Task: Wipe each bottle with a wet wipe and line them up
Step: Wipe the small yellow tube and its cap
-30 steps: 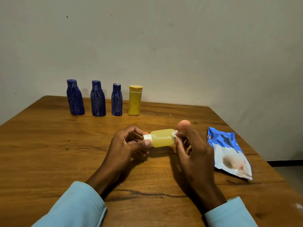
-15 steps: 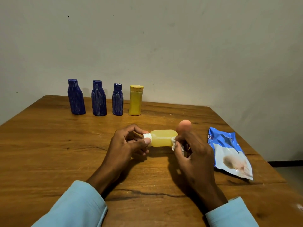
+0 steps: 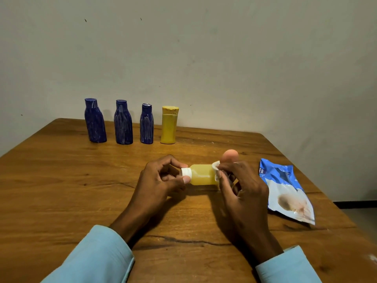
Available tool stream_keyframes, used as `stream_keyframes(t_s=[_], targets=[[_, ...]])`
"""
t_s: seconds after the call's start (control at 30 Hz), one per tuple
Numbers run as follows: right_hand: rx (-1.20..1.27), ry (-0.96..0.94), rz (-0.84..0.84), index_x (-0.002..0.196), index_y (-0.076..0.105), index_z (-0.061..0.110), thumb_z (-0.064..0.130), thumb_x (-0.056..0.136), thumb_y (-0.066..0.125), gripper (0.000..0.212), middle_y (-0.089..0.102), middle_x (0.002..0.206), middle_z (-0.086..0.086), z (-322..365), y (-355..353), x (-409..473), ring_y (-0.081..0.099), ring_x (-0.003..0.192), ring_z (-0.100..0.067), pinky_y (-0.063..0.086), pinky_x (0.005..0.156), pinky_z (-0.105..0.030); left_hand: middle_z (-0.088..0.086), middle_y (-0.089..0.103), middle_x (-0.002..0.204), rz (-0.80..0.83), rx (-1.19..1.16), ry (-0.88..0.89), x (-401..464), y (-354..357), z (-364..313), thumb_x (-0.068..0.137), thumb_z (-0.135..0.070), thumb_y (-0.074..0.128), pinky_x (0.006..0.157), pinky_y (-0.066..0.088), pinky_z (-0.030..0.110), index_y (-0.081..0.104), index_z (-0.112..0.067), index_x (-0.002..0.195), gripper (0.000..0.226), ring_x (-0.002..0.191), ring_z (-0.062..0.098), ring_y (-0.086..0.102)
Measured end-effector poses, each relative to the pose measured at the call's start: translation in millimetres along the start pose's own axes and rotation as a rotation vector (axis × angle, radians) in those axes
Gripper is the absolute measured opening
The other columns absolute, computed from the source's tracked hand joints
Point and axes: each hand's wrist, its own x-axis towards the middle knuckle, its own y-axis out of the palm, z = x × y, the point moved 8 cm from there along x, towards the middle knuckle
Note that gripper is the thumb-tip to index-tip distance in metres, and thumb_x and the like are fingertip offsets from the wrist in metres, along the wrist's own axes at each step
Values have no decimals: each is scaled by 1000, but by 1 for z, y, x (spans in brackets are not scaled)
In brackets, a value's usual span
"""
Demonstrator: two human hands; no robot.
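Since a moment ago my right hand (image 3: 242, 193) has slid the wet wipe (image 3: 215, 166) from the lower edge of the small yellow bottle (image 3: 203, 174) up onto its top edge, at the base end. The bottle itself has barely shifted. It lies sideways between my hands, held just above the tabletop (image 3: 61, 180), with its white cap (image 3: 186, 172) pointing left. My left hand (image 3: 161, 180) pinches that cap between thumb and curled fingers. My right hand's fingers are curled round the bottle's base, pressing the bunched white wipe against it. Behind my right fingers a rounded pink object (image 3: 230, 155) pokes up; I cannot tell what it is. At the far edge of the tabletop four bottles stand upright in a row, apart from one another: three dark blue bottles (image 3: 123, 122) and, at the right end, a tall yellow bottle (image 3: 169, 125). To the right of my hand the blue and white wipes packet (image 3: 285, 190) lies flat on the wood.
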Motion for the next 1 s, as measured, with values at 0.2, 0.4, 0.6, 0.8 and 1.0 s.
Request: stream_keyframes(t_s=[0.2,0.4,0.6,0.8,1.0], targets=[[-74,-58,128,118,72,20,16,95,73,23,63,110,8,8,19,-8,57,96,0,43,78,-8,-2,74,100,11,115,52,-4,7,-5,86,-5,85,68,63,26,77,-21,104,26,92,14,76],[-71,-115,228,117,71,20,17,94,73,23,62,110,9,11,32,-15,57,96,-1,50,77,-19,-8,75,98,-11,165,85,-4,5,-7,85,-7,86,72,65,29,76,-23,104,27,88,13,76],[-48,-116,114,112,74,14,10,91,75,21,63,104,5,13,19,-11,58,92,-3,42,76,-11,7,76,90,-55,90,68,-3,3,-8,85,-7,86,72,67,42,76,-18,100,21,84,29,76],[-105,-116,222,122,70,20,20,93,73,29,61,113,7,11,31,-14,56,97,0,46,78,-12,8,75,93,-21,50,40,-5,7,-5,85,-8,85,67,65,34,76,-16,99,19,84,26,77],[-91,-77,174,109,74,19,14,90,74,19,63,103,9,4,22,-11,55,90,0,43,75,-10,13,78,93,-75,-12,17,-2,-1,-4,89,-9,82,62,63,31,72,-7,104,18,80,27,78]])
